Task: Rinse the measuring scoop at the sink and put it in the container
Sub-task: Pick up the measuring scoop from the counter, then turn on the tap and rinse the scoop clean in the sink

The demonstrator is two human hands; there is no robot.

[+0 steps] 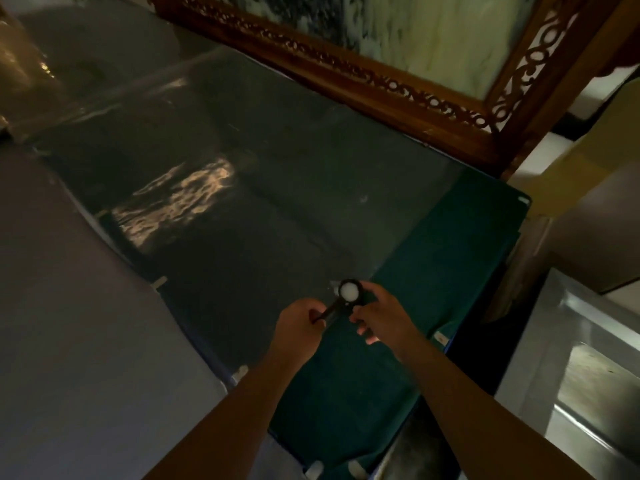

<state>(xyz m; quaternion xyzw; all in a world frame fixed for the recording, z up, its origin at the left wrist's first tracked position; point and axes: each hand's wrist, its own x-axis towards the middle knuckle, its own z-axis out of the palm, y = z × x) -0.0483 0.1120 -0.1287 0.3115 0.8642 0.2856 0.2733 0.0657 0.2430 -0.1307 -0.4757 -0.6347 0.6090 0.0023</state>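
Observation:
A black measuring scoop (348, 295) with white powder in its round bowl hovers over the dark green cloth (450, 244) on the table. My left hand (299, 322) pinches the end of its handle. My right hand (379, 311) cups the bowl from the right side, fingers curled around it. The sink (588, 382), a steel basin, lies at the right edge of the view. I see no container.
A clear plastic sheet (242, 188) covers most of the table's dark top. A carved wooden frame (381, 88) with a marble panel stands along the far edge. A grey floor (69, 341) lies to the left.

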